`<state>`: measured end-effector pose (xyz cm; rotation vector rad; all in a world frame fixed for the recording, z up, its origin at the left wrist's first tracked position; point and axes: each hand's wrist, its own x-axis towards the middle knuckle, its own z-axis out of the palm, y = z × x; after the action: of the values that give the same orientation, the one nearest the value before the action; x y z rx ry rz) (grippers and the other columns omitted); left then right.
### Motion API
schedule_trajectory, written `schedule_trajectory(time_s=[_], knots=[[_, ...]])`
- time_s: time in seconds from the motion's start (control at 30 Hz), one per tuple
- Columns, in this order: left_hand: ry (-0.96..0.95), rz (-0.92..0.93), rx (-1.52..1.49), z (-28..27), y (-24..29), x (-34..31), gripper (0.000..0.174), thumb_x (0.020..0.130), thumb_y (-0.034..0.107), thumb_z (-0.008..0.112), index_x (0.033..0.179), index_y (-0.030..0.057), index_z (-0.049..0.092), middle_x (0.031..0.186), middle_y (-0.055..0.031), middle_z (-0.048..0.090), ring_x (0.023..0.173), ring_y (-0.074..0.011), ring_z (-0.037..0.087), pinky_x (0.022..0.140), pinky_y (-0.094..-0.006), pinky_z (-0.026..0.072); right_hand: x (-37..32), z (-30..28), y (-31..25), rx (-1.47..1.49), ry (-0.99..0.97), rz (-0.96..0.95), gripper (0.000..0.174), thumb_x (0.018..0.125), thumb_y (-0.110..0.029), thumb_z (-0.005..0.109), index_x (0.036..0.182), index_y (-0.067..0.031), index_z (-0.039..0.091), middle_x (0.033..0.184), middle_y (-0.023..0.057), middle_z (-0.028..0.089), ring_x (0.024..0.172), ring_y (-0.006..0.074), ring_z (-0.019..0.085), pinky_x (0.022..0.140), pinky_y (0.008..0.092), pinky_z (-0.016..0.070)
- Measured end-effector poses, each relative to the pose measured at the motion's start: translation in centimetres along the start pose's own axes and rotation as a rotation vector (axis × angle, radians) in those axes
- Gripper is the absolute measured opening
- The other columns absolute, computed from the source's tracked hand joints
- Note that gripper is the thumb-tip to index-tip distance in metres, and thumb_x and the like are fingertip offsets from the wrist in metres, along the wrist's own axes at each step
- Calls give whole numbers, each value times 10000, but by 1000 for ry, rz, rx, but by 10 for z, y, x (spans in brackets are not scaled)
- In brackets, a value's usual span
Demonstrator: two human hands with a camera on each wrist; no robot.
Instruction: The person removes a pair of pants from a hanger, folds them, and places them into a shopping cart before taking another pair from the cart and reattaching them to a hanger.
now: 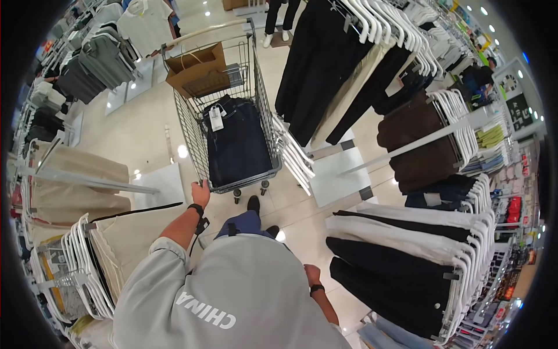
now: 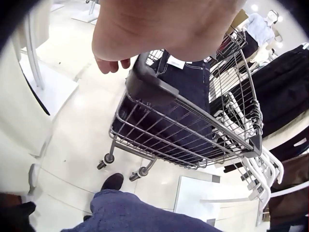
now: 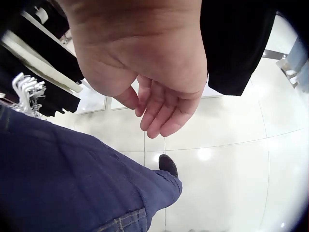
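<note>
My left hand (image 1: 200,193) grips the near left corner of a wire shopping cart (image 1: 264,174). In the left wrist view the hand (image 2: 159,29) covers part of the cart's dark corner piece (image 2: 149,87), with fingertips curving down beside it. Folded dark navy jeans (image 1: 239,142) lie in the basket, a white tag (image 1: 216,118) on top. Behind them, toward the far end, is a brown paper bag (image 1: 197,70). My right hand (image 3: 159,92) hangs at my side, fingers loosely curled and holding nothing. Dark trousers (image 1: 389,279) on a rack hang to its right.
White hangers (image 1: 293,154) crowd the cart's right side, below black trousers (image 1: 317,64) on a rack. Beige trousers (image 1: 87,180) hang at the left, above a white rack base (image 1: 160,183). Another person's legs (image 1: 279,20) show beyond the cart.
</note>
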<state>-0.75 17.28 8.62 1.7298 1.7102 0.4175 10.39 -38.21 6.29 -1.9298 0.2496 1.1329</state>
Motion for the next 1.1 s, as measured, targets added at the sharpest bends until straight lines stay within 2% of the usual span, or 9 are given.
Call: schedule_trajectory(time_s=[0.07, 0.2, 0.3, 0.47, 0.57, 0.73, 1.0, 1.07, 1.1], knots=[[-71, -29, -53, 12, 13, 8, 463, 874, 297, 623, 1058, -102, 477, 1051, -327, 575, 1008, -444, 574, 859, -483, 452, 1, -1, -10, -49, 28, -73, 209, 852, -137, 571, 995, 8, 619, 880, 117, 684, 721, 207, 666, 601, 321, 530], [-29, -152, -39, 26, 23, 15, 454, 825, 204, 654, 1077, -94, 422, 1091, -338, 506, 993, -489, 547, 888, -493, 440, -2, 7, -62, -197, 40, 40, 184, 861, -150, 558, 941, -4, 637, 843, 111, 681, 646, 184, 626, 560, 303, 509], [-20, -125, 99, 29, 10, 13, 412, 818, 158, 635, 1058, -86, 407, 1091, -319, 476, 999, -485, 522, 888, -493, 427, 1, 14, -110, -104, 44, 74, 213, 855, -168, 569, 972, -2, 634, 842, 110, 680, 664, 191, 647, 568, 298, 518], [-71, 157, -40, 27, -10, 11, 324, 832, 73, 596, 1030, -66, 379, 1044, -291, 459, 967, -467, 491, 871, -494, 402, 57, 18, -157, -41, 3, 42, 275, 889, -233, 548, 1005, 1, 636, 871, 109, 691, 735, 199, 681, 605, 297, 534], [-101, 136, -85, 14, 4, 6, 309, 837, 48, 589, 1035, -64, 380, 1033, -291, 461, 986, -463, 481, 882, -486, 392, 83, 18, -202, -94, -34, 32, 276, 909, -249, 546, 1027, -14, 632, 900, 97, 686, 789, 188, 671, 696, 317, 540], [-70, 165, -85, 21, -3, 4, 325, 837, 44, 599, 1048, -67, 379, 1039, -296, 468, 976, -457, 491, 855, -489, 401, 122, 23, -257, -243, -95, -20, 246, 909, -246, 549, 979, -26, 633, 905, 91, 688, 792, 188, 676, 685, 311, 538], [-18, 16, -130, 23, 5, 3, 339, 829, 28, 610, 1073, -58, 390, 1022, -302, 520, 976, -465, 512, 864, -485, 414, 162, 13, -297, -501, -266, -61, 270, 901, -221, 529, 923, 0, 681, 842, 84, 688, 750, 171, 665, 655, 294, 534], [-6, -47, -108, 24, 9, 0, 341, 836, 30, 604, 1081, -56, 383, 1046, -313, 525, 1008, -471, 514, 881, -487, 418, 162, 5, -305, -459, -256, 7, 270, 899, -235, 537, 930, -12, 686, 830, 71, 683, 733, 161, 654, 660, 288, 531], [-25, -94, -108, 23, 11, 0, 354, 842, 36, 596, 1097, -53, 367, 1081, -327, 514, 1026, -480, 513, 894, -496, 419, 162, 0, -310, -423, -249, 38, 263, 855, -230, 566, 904, -5, 694, 824, 67, 688, 733, 157, 660, 636, 285, 521]])
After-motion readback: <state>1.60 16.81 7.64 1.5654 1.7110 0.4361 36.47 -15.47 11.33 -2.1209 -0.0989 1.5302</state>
